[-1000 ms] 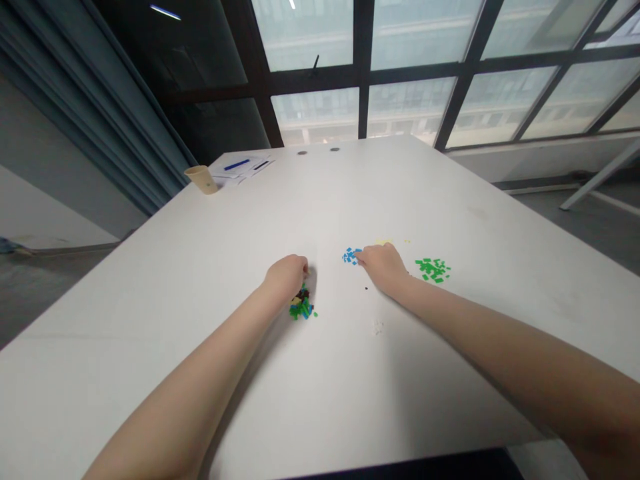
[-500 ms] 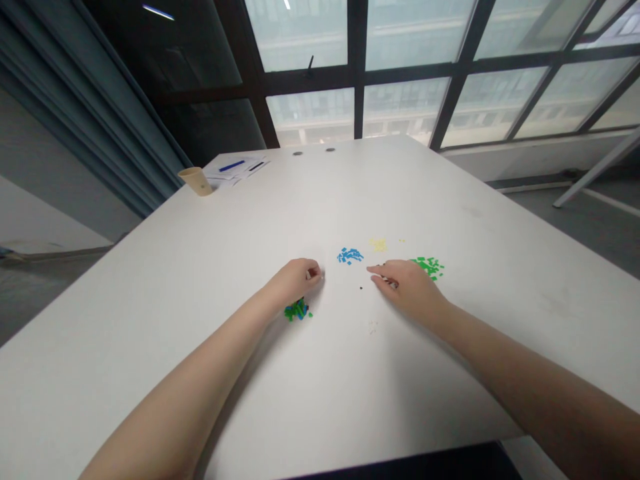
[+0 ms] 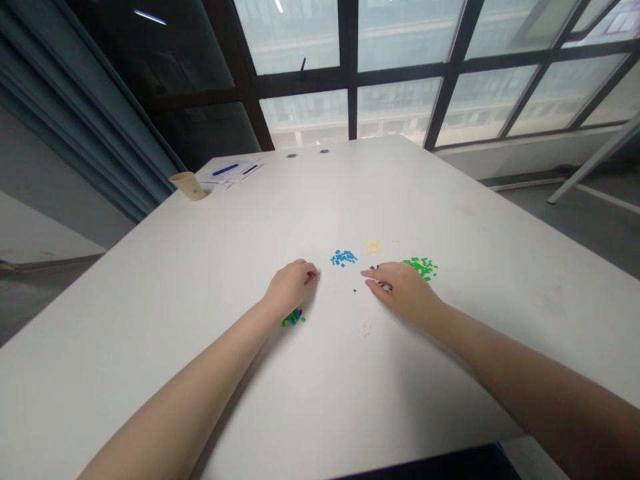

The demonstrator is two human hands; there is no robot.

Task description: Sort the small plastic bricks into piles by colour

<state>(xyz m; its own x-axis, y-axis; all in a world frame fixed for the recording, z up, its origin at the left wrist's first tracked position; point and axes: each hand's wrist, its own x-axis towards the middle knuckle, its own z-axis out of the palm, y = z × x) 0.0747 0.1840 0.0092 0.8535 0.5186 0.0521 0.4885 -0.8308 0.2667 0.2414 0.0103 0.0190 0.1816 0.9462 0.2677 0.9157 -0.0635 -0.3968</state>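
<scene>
My left hand (image 3: 294,285) is closed in a pinch just above the table, and whatever its fingertips hold is too small to make out. Partly behind its wrist lies a mixed heap of green, blue and dark bits (image 3: 293,319). My right hand (image 3: 400,285) rests low with index finger and thumb apart, over small dark brown pieces (image 3: 385,287) that it partly hides. A single dark piece (image 3: 355,291) lies left of its thumb. Beyond the hands are blue pieces (image 3: 344,258) and pale yellow pieces (image 3: 371,247). Green pieces (image 3: 423,268) spread behind the right hand.
A few pale bits (image 3: 367,329) lie on the white table (image 3: 320,413) nearer to me. At the far left stand a beige cup (image 3: 188,186) and papers with a blue pen (image 3: 225,169). Windows and a curtain (image 3: 100,100) border the table.
The view has shifted slightly, moving the scene a little left. My left wrist now covers more of the mixed heap. My right hand stays over the dark pieces, nearly still.
</scene>
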